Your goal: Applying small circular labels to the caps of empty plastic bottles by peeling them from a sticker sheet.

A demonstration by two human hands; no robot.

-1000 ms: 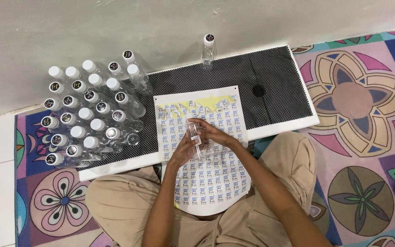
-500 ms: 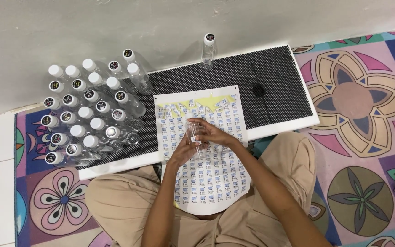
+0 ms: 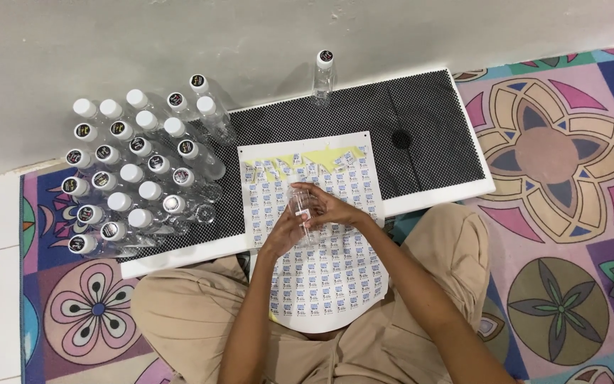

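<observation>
Both our left hand (image 3: 283, 231) and right hand (image 3: 334, 212) grip a clear bottle (image 3: 302, 213) over the sticker sheet (image 3: 321, 277), steadying it for labelling.

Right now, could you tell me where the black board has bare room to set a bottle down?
Free: the black mat right of the sticker sheet, around the dark disc, and behind the sheet near the lone bottle. Crowded: the left end, packed with bottles.

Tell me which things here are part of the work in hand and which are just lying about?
In use: clear bottle, held by left hand and right hand; sticker sheet; cluster of capped bottles; black dotted board.
Lying about: patterned floor mat; grey wall.
</observation>
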